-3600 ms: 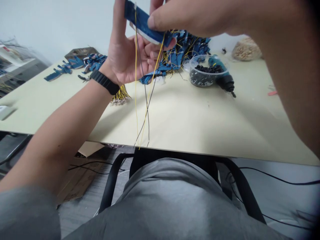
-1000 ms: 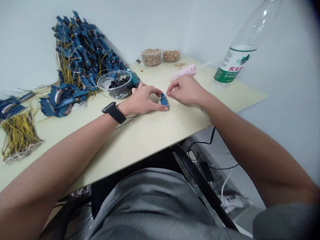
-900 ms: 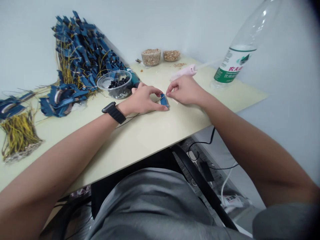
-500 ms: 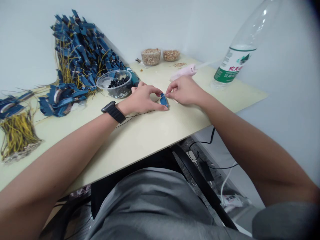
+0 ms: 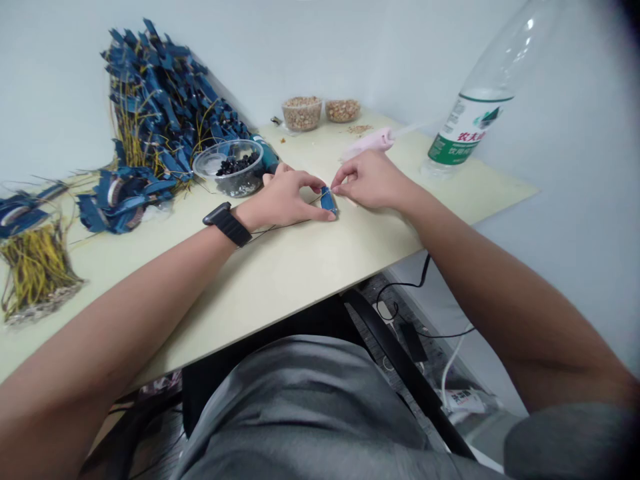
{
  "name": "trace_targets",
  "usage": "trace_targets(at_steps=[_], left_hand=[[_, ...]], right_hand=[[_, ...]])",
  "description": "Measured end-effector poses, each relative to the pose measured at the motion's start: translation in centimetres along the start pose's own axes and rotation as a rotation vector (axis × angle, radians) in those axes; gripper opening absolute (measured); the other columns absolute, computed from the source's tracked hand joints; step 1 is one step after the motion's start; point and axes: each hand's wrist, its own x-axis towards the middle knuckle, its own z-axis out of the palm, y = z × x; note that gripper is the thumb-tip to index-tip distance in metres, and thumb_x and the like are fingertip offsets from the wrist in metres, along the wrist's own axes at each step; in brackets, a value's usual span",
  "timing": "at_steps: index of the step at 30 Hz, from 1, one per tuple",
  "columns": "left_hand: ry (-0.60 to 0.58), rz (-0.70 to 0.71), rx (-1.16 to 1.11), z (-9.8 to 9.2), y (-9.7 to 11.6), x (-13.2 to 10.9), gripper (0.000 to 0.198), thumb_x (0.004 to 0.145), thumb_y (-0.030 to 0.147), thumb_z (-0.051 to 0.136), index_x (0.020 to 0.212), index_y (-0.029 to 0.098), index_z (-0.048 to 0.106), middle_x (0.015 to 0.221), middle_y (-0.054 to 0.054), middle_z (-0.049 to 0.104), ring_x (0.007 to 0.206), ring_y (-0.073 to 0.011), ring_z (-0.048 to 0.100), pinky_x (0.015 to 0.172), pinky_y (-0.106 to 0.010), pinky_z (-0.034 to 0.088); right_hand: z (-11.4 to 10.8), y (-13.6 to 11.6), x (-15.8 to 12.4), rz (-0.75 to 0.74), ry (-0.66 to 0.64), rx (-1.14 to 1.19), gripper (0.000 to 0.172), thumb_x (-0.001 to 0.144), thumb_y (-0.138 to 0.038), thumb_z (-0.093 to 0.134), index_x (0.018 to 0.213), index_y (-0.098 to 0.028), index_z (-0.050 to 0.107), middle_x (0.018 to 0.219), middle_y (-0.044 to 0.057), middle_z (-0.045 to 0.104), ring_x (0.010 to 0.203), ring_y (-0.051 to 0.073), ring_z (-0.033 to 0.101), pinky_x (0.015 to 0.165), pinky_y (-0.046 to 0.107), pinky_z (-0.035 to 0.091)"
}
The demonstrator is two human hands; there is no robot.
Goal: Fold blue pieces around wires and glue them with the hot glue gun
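Note:
A small flat blue piece [image 5: 327, 201] lies on the pale yellow table [image 5: 320, 267]. My left hand [image 5: 287, 197] grips it between thumb and fingertips at its lower and upper ends. Thin dark cords [image 5: 265, 231] run from near the piece, under my left hand, toward the wrist with the black watch. At the piece's right edge, my right hand [image 5: 367, 181] has thumb and index finger pinched together; whatever sits between them is too small to make out. A pink glue gun [image 5: 369, 144] rests just behind my right hand.
A clear tub of black bits [image 5: 239, 163] stands behind my left hand. Blue pieces with yellow cords [image 5: 160, 93] are heaped at the back left. Two tubs of tan bits [image 5: 302, 115] sit at the back, and a large water bottle [image 5: 463, 130] at the right.
My right hand has shifted very slightly at the piece's edge. My left hand and the blue piece look unmoved.

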Motion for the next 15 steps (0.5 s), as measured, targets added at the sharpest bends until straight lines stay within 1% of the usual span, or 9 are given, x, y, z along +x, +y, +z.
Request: trace_targets(at_steps=[2, 4, 8, 10, 12, 15], left_hand=[[-0.003, -0.004, 0.0, 0.0, -0.02, 0.0, 0.073, 0.083, 0.081, 0.109, 0.135, 0.031, 0.098, 0.129, -0.013, 0.086, 0.157, -0.054, 0.057, 0.137, -0.073, 0.039], [0.002, -0.003, -0.001, 0.04, -0.1, 0.02, 0.075, 0.083, 0.082, 0.109, 0.136, 0.031, 0.098, 0.131, -0.013, 0.087, 0.157, -0.0539, 0.056, 0.136, -0.073, 0.039], [-0.002, 0.01, -0.007, 0.11, -0.33, 0.02, 0.077, 0.083, 0.085, 0.107, 0.138, 0.031, 0.096, 0.142, -0.012, 0.089, 0.157, -0.0538, 0.057, 0.136, -0.073, 0.039], [-0.007, 0.016, -0.01, 0.1, -0.37, 0.01, 0.081, 0.083, 0.086, 0.105, 0.142, 0.031, 0.095, 0.146, -0.013, 0.089, 0.158, -0.0542, 0.058, 0.135, -0.072, 0.041], [-0.015, 0.017, -0.01, 0.07, -0.36, 0.0, 0.084, 0.084, 0.085, 0.105, 0.147, 0.03, 0.095, 0.143, -0.014, 0.088, 0.158, -0.0546, 0.06, 0.134, -0.07, 0.044], [-0.034, 0.031, -0.018, 0.01, -0.28, 0.0, 0.082, 0.086, 0.081, 0.104, 0.149, 0.03, 0.093, 0.144, -0.015, 0.089, 0.157, -0.0542, 0.064, 0.134, -0.069, 0.045]], right_hand=[[0.05, -0.02, -0.03, -0.004, 0.014, 0.013, 0.014, 0.111, -0.013, 0.089, 0.119, -0.012, 0.1, 0.094, 0.009, 0.085, 0.085, 0.023, 0.068, 0.08, 0.04, 0.05], [0.18, 0.1, 0.01, -0.009, 0.021, 0.018, 0.013, 0.111, -0.014, 0.09, 0.119, -0.013, 0.101, 0.093, 0.008, 0.084, 0.083, 0.023, 0.067, 0.078, 0.04, 0.049], [0.45, 0.42, 0.1, -0.011, 0.013, 0.004, 0.012, 0.113, -0.016, 0.09, 0.118, -0.015, 0.101, 0.089, 0.006, 0.08, 0.078, 0.022, 0.063, 0.075, 0.04, 0.047], [0.5, 0.47, 0.1, -0.016, 0.018, 0.0, 0.011, 0.113, -0.017, 0.091, 0.118, -0.015, 0.101, 0.09, 0.006, 0.08, 0.079, 0.022, 0.063, 0.076, 0.04, 0.047], [0.5, 0.44, 0.08, -0.025, 0.026, -0.001, 0.01, 0.112, -0.017, 0.092, 0.118, -0.016, 0.101, 0.092, 0.006, 0.081, 0.082, 0.023, 0.065, 0.077, 0.04, 0.047], [0.52, 0.37, 0.07, -0.02, 0.028, 0.002, 0.01, 0.112, -0.017, 0.093, 0.118, -0.015, 0.101, 0.089, 0.006, 0.078, 0.083, 0.022, 0.063, 0.078, 0.04, 0.046]])
